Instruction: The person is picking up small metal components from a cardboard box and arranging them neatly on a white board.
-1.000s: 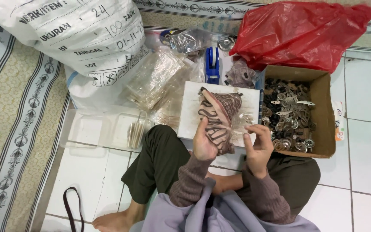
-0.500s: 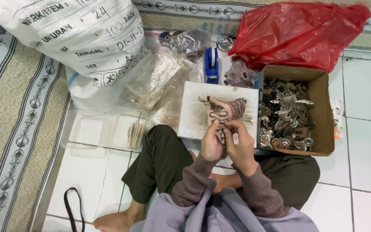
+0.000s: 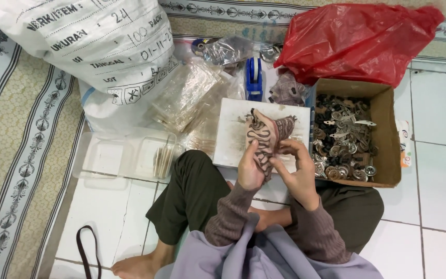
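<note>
White floor tiles carry a cardboard box beside a red plastic bag; left hand and right hand both clamp a brown patterned cloth.

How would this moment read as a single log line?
left hand: grips patterned cloth | right hand: fingers on cloth edge | under: white board | beside: cardboard box of metal parts

Two hands: left hand, right hand. One patterned cloth, white board, cardboard box at 3 o'clock, red bag, blue tape dispenser, white sack, two clear trays.
</note>
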